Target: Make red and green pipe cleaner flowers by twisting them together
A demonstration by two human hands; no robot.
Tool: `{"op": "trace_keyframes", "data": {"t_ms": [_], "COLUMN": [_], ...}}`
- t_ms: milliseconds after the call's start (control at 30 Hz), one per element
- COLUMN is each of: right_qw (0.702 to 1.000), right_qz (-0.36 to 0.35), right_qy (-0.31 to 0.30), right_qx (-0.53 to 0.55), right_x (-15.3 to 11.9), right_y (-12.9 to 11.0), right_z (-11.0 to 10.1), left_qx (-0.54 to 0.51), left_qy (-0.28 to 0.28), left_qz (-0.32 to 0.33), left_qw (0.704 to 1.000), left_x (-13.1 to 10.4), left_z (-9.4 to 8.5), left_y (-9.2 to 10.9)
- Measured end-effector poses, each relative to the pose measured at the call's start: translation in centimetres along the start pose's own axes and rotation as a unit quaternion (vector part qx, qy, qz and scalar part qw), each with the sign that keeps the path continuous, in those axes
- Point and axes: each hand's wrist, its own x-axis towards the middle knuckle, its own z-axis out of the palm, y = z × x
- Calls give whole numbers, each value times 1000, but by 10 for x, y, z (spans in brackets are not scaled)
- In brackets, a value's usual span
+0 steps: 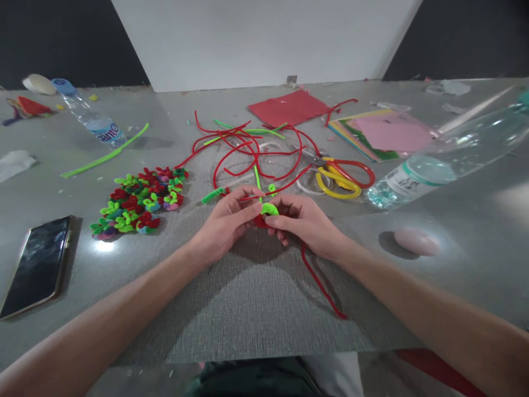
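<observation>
Above the middle of the table, my left hand (231, 220) and my right hand (303, 220) meet around a small piece of bent green and red pipe cleaner (270, 209). Both hands are closed, pinching it between thumbs and fingers. A green end sticks up from between the fingertips. One loose red pipe cleaner (318, 270) trails below my right hand toward the table's front. Just beyond the hands lies a tangle of red pipe cleaners (256, 149) with some green ones. A tightly coiled green pipe cleaner (212, 195) rests near my left hand.
Small pipe-cleaner flowers (132, 204) are grouped at left, near a phone (39, 259). Scissors (343, 176) with red and yellow handles lie right of the tangle. Plastic bottles stand at left (93, 118) and right (425, 165). Coloured paper (392, 132) and a pink oval object (416, 241) lie at right.
</observation>
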Motion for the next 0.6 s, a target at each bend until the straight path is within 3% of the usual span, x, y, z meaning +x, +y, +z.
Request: {"op": "trace_keyframes", "data": {"t_ms": [300, 600], "right_qw": [999, 999], "right_qz": [4, 12], "right_qy": [-37, -26], "right_qx": [26, 23], "right_x": [0, 0], "right_y": [2, 0], "right_z": [-6, -2], "left_qx": [-67, -66], "left_qy": [-30, 2], "left_qz": [-39, -37], "left_qw": [997, 997], "left_x": [0, 3], "left_z": [1, 1], "left_y": [-2, 1]}}
